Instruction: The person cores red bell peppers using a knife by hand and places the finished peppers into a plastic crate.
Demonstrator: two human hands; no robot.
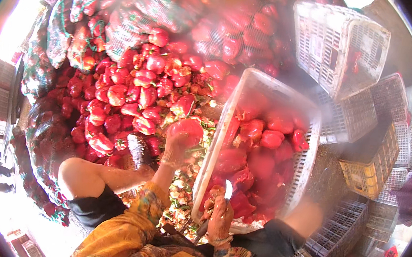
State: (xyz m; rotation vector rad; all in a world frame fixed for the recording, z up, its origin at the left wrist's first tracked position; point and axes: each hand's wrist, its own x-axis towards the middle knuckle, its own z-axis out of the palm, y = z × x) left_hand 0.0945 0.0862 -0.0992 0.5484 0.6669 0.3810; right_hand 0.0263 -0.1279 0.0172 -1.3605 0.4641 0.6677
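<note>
My left hand [173,150] is closed around a red bell pepper [189,131], held between the pepper pile and the white crate. My right hand [220,220] grips a small knife [228,189], its curved blade pointing up near the crate's near left corner. The white plastic crate [303,173] stands in front of me and holds many red peppers [272,139]. To the left lies a large heap of loose red peppers [145,96]. Pale and green pepper trimmings [181,187] cover the ground between heap and crate, beneath my arms.
Mesh sacks [60,32] packed with peppers border the heap on the left and far side. At the right stand a tipped white crate [321,45], a yellow crate [370,165] and several stacked grey crates [336,230]. My bent knees [81,176] flank the work spot.
</note>
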